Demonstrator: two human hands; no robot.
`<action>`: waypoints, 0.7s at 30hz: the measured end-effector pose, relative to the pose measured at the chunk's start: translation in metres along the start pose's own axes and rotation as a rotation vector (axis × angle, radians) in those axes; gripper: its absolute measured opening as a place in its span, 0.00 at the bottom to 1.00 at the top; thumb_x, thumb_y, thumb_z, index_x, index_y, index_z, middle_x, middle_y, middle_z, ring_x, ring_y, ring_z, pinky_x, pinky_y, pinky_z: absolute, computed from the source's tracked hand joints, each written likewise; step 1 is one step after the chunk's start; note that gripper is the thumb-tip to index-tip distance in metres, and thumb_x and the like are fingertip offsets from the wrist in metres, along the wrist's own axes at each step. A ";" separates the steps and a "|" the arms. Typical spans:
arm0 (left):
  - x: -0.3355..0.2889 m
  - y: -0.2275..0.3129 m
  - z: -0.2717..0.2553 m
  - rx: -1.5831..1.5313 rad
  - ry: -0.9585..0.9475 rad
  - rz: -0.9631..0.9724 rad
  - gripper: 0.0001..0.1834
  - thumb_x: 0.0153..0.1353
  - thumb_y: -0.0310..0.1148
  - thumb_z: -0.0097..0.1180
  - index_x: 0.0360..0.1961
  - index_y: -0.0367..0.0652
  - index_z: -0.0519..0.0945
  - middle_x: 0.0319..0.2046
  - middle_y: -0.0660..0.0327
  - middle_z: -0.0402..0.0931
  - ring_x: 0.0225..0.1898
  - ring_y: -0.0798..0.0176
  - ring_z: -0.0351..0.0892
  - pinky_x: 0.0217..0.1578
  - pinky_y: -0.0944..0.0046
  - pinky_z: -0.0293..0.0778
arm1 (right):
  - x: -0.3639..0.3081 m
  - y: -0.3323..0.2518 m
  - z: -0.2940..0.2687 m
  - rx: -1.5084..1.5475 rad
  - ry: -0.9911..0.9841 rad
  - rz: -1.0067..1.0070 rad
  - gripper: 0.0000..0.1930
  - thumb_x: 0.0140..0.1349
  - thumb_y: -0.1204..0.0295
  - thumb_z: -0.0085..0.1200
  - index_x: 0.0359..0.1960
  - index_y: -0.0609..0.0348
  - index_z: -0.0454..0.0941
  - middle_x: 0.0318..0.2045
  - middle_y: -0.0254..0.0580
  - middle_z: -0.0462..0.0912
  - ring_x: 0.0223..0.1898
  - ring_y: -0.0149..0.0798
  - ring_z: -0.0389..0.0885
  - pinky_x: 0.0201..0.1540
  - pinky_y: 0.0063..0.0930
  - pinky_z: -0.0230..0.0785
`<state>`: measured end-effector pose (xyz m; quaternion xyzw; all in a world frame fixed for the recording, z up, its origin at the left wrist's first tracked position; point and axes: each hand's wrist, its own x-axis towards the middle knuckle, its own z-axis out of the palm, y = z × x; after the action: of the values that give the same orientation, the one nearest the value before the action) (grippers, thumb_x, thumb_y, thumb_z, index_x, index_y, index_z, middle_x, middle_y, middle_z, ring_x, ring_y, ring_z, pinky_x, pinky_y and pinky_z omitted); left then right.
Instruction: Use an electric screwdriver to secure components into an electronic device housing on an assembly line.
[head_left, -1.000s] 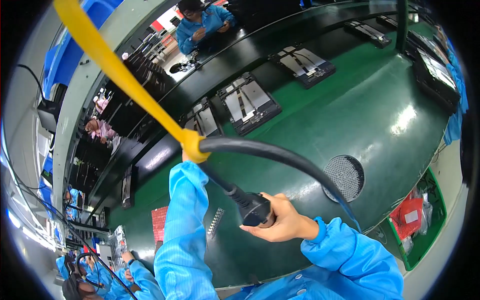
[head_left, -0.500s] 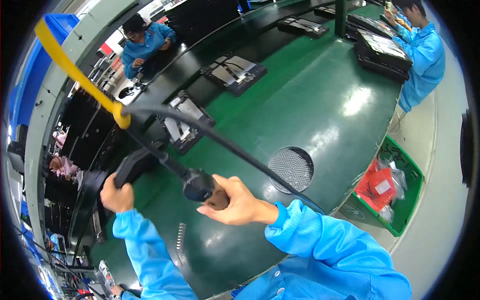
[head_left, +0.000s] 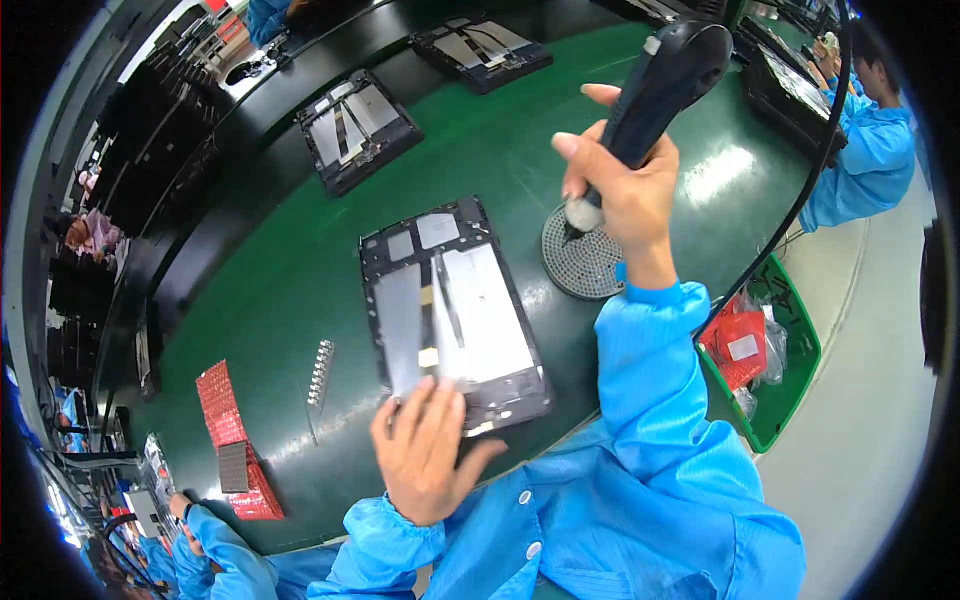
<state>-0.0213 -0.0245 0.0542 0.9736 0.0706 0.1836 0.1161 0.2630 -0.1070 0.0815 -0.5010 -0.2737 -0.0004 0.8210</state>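
A black electric screwdriver [head_left: 660, 95] is gripped in my right hand [head_left: 635, 195], its body tilted up to the right. Its lower tip points down over the round grey dimpled dish [head_left: 585, 270]. An opened tablet [head_left: 487, 315], with silver battery panels and black flat cables in a black frame, lies before me on the green table. My left hand [head_left: 425, 465] rests on the tablet's near edge, fingers stretched out and thumb spread. It holds nothing, and its fingertips cover part of the lower left corner.
Two more opened tablets [head_left: 360, 130] lie farther back. Left are a strip of small parts [head_left: 320, 372] and red bubble wrap [head_left: 225, 405]. A green bin [head_left: 797, 385] with red bags stands at the right. A black cord [head_left: 815, 175] hangs there; co-workers sit on both sides.
The dark tablet my left hand was grasping at the left now lies in front of me, opened side up. My right hand has carried the screwdriver up and right, over the dish.
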 end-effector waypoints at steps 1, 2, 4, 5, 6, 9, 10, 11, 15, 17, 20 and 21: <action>0.001 -0.004 0.006 -0.022 -0.009 0.002 0.31 0.41 0.39 0.69 0.47 0.37 0.76 0.49 0.52 0.76 0.53 0.48 0.73 0.54 0.45 0.59 | 0.003 0.005 -0.012 -0.025 0.010 -0.005 0.18 0.49 0.83 0.63 0.42 0.69 0.72 0.18 0.35 0.77 0.15 0.26 0.74 0.17 0.19 0.65; -0.001 -0.010 0.010 -0.085 -0.003 0.020 0.35 0.41 0.45 0.69 0.50 0.35 0.75 0.51 0.50 0.74 0.55 0.45 0.70 0.58 0.42 0.55 | 0.002 0.009 -0.021 -0.031 0.012 -0.004 0.18 0.49 0.83 0.63 0.42 0.69 0.72 0.18 0.35 0.77 0.15 0.26 0.74 0.17 0.19 0.65; -0.003 -0.031 0.022 -0.236 0.101 0.058 0.38 0.44 0.40 0.69 0.55 0.33 0.70 0.55 0.43 0.69 0.62 0.40 0.63 0.62 0.40 0.51 | -0.001 0.014 -0.033 -0.073 0.029 -0.012 0.16 0.49 0.83 0.63 0.39 0.69 0.72 0.18 0.36 0.77 0.15 0.27 0.74 0.17 0.20 0.65; 0.000 -0.041 0.030 -0.260 0.168 0.042 0.36 0.46 0.37 0.68 0.56 0.33 0.69 0.56 0.43 0.68 0.62 0.40 0.62 0.62 0.41 0.53 | -0.003 0.017 -0.033 -0.062 0.018 -0.018 0.15 0.49 0.82 0.64 0.37 0.68 0.72 0.18 0.37 0.77 0.15 0.27 0.74 0.17 0.20 0.66; 0.007 -0.046 0.036 -0.290 0.234 0.033 0.35 0.48 0.34 0.66 0.57 0.33 0.69 0.57 0.43 0.68 0.62 0.40 0.62 0.61 0.41 0.56 | -0.004 0.017 -0.033 -0.064 0.018 -0.019 0.15 0.49 0.82 0.64 0.37 0.68 0.72 0.18 0.37 0.77 0.15 0.27 0.74 0.17 0.20 0.66; 0.013 -0.031 0.053 -0.375 0.288 0.020 0.23 0.50 0.25 0.61 0.49 0.33 0.75 0.49 0.46 0.75 0.55 0.44 0.71 0.58 0.43 0.60 | -0.006 0.018 -0.027 -0.099 0.005 0.023 0.16 0.49 0.83 0.62 0.39 0.68 0.71 0.18 0.36 0.76 0.15 0.29 0.74 0.19 0.22 0.67; 0.013 -0.024 0.058 -0.418 0.283 0.029 0.18 0.50 0.23 0.62 0.44 0.34 0.79 0.44 0.48 0.78 0.51 0.46 0.76 0.57 0.42 0.62 | -0.005 0.020 -0.024 -0.107 -0.001 0.022 0.16 0.50 0.83 0.62 0.39 0.68 0.71 0.18 0.36 0.76 0.16 0.28 0.74 0.19 0.22 0.67; 0.019 -0.014 0.058 -0.456 0.275 0.047 0.12 0.50 0.17 0.58 0.38 0.34 0.81 0.38 0.51 0.80 0.45 0.52 0.80 0.54 0.44 0.65 | -0.004 0.021 -0.023 -0.120 -0.002 0.020 0.16 0.50 0.83 0.63 0.39 0.68 0.71 0.18 0.36 0.76 0.16 0.28 0.74 0.20 0.22 0.67; 0.019 -0.009 0.062 -0.574 0.269 -0.016 0.08 0.53 0.16 0.56 0.34 0.35 0.81 0.32 0.53 0.82 0.38 0.55 0.83 0.52 0.46 0.67 | 0.006 0.031 -0.022 -0.132 -0.011 0.018 0.16 0.50 0.82 0.63 0.39 0.67 0.71 0.19 0.36 0.76 0.16 0.28 0.74 0.19 0.21 0.67; 0.021 -0.007 0.063 -0.651 0.290 -0.085 0.08 0.54 0.16 0.55 0.35 0.35 0.81 0.32 0.53 0.82 0.38 0.56 0.83 0.52 0.47 0.68 | 0.007 0.035 -0.022 -0.138 -0.029 0.028 0.16 0.51 0.81 0.63 0.39 0.67 0.71 0.19 0.36 0.77 0.16 0.27 0.74 0.19 0.21 0.67; 0.025 -0.012 0.057 -0.748 0.289 -0.198 0.07 0.55 0.17 0.55 0.36 0.34 0.80 0.34 0.53 0.82 0.39 0.59 0.83 0.50 0.50 0.70 | 0.009 0.039 -0.021 -0.152 -0.022 0.027 0.16 0.51 0.81 0.64 0.39 0.67 0.71 0.19 0.35 0.77 0.16 0.27 0.74 0.19 0.21 0.67; 0.027 -0.016 0.054 -0.768 0.266 -0.242 0.07 0.56 0.17 0.56 0.37 0.34 0.80 0.35 0.53 0.82 0.40 0.60 0.82 0.49 0.53 0.72 | 0.009 0.040 -0.022 -0.153 -0.021 0.028 0.16 0.51 0.81 0.64 0.39 0.67 0.71 0.19 0.35 0.77 0.16 0.27 0.74 0.19 0.21 0.67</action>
<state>0.0222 -0.0149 0.0099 0.8122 0.1254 0.3058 0.4808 0.2915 -0.1027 0.0448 -0.5660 -0.2746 -0.0045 0.7773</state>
